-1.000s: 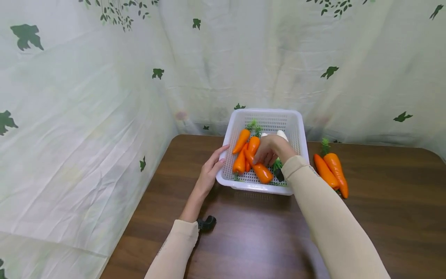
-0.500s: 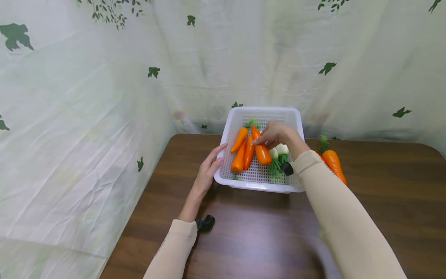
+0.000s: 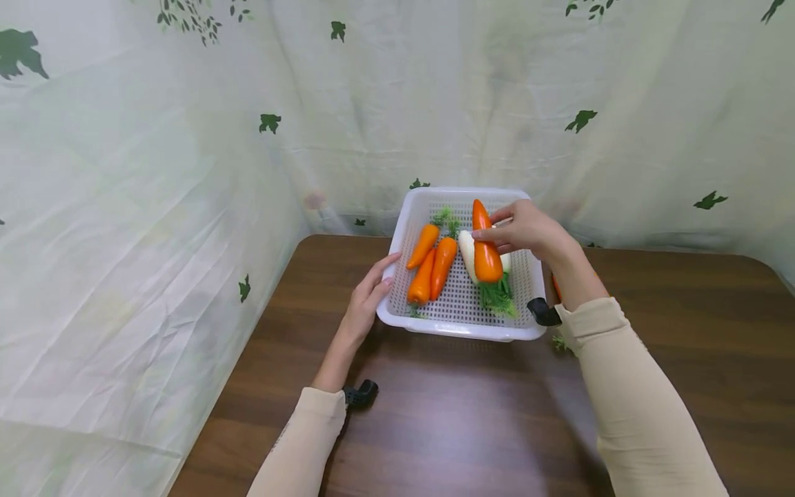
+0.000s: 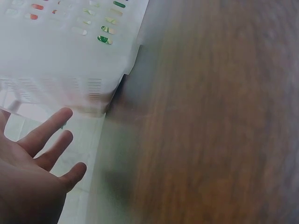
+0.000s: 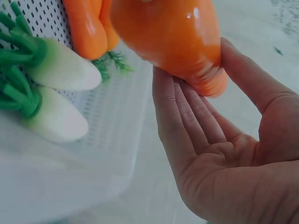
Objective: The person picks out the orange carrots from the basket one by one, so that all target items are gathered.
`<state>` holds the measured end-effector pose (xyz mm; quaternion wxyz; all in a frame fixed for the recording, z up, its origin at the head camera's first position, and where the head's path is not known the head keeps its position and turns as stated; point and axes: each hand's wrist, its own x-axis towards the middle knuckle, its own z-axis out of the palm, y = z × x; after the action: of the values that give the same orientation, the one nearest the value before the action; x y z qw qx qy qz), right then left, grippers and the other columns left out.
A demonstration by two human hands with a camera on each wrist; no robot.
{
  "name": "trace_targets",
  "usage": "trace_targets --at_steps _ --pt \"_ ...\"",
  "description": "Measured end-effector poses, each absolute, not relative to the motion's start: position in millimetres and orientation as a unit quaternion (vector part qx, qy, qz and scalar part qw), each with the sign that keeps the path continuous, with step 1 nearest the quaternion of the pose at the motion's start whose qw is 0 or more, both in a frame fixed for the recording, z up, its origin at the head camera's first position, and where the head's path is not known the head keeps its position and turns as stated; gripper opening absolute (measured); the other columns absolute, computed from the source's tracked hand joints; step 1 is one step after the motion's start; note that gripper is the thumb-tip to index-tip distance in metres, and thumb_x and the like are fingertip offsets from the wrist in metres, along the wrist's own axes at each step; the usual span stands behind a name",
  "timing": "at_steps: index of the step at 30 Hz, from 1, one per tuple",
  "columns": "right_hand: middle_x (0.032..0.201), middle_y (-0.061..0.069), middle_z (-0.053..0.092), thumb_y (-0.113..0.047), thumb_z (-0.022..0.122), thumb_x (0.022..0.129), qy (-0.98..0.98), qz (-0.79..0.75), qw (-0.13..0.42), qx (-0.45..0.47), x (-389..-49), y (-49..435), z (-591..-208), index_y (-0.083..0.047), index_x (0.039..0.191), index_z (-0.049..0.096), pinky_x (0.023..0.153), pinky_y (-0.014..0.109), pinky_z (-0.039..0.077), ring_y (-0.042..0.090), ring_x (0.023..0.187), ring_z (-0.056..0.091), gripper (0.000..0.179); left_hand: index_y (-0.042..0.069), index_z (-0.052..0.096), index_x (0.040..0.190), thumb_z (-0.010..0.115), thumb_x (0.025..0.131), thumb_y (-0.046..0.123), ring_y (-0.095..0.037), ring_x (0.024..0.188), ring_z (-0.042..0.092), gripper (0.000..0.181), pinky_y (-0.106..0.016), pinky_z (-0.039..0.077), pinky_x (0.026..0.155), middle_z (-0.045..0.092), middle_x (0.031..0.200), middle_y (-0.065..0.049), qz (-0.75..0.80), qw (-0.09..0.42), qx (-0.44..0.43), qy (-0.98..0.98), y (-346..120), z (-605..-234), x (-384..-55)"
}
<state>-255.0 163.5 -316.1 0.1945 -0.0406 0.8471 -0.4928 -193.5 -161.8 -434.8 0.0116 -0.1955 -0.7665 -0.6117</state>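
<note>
Head: R grip (image 3: 528, 229) pinches carrot (image 3: 487, 261); L grip (image 3: 365, 302) splayed at basket (image 3: 459, 330).

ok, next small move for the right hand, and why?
Probably carry the glossy orange carrot over the right rim of the white perforated plastic basket: the right hand pinches it above the basket, and another orange piece, partly hidden, shows outside that rim.
</note>
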Motion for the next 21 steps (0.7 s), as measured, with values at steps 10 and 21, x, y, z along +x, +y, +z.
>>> trace_targets --at_steps 10,21 --pt "0.136 0.022 0.067 -0.043 0.079 0.094 0.841 -0.516 0.157 -0.042 -222 187 -311 0.002 0.152 0.049 0.106 0.052 0.054 0.026 0.105 0.073 0.079 0.007 0.045 0.159 0.045 0.11 0.015 -0.044 0.125 0.059 0.05 -0.031 0.058 0.092 0.047 0.159 -0.022 -0.604 0.011 -0.187 -0.775 -167 -432 -191" --pt "0.126 0.012 0.074 -0.042 0.076 0.097 0.82 -0.557 0.128 -0.036 -187 208 -326 0.001 0.147 0.052 0.087 0.024 0.06 0.01 0.098 0.074 0.07 0.025 0.049 0.158 0.047 0.111 0.025 -0.037 0.127 0.059 0.047 -0.032 0.057 0.094 0.05 0.16 -0.007 -0.614 0.017 -0.187 -0.767 -168 -461 -208"
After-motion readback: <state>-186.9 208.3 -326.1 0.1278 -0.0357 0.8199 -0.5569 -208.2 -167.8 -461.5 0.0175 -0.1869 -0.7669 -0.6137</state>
